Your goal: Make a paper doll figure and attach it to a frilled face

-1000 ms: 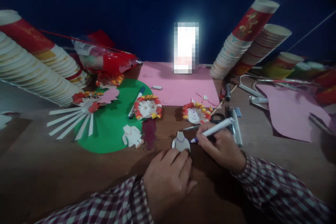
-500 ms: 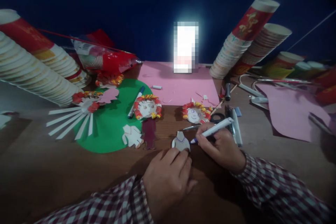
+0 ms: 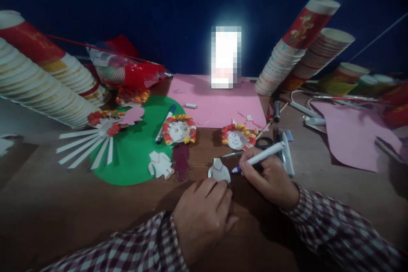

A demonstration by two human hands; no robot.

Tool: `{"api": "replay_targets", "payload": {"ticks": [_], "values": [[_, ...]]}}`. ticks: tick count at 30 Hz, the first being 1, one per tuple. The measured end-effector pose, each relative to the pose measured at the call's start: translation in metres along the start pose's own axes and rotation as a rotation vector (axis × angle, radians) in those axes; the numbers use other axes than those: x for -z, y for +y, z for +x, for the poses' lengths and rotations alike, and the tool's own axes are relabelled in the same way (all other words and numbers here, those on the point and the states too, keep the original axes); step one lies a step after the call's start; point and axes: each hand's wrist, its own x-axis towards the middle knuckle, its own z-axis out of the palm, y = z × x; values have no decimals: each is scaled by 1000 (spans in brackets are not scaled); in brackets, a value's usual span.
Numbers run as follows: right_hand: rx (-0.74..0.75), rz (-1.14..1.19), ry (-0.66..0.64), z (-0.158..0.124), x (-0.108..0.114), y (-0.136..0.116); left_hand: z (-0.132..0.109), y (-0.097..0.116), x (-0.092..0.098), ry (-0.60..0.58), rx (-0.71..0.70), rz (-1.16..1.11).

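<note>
A dark blue wall stood behind a brown tabletop [image 3: 95,208], whose wood showed around both hands. The white paper cutout [image 3: 219,173] with a purple neckline lay on it, right of the green sheet [image 3: 134,144] and well apart from its edge. The left hand's [image 3: 205,216] fingers curled over the cutout's lower edge; whether they pinched it, I could not tell. The right hand [image 3: 270,178] grasped a white marker [image 3: 264,154], its purple tip just beside the cutout's right edge. Nested paper cups [image 3: 287,57] leaned in stacks at either side. A clear-and-red plastic bag [image 3: 127,70] held more cups; its label's print was too blurred to read.
</note>
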Motion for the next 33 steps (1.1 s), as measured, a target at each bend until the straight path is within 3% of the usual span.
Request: {"api": "replay_targets", "payload": {"ticks": [26, 33], "values": [[-36, 0, -21, -1, 0, 1, -1, -2, -3, 64, -22, 14], [-8, -8, -36, -1, -1, 0, 1, -1, 0, 29, -23, 23]]}}
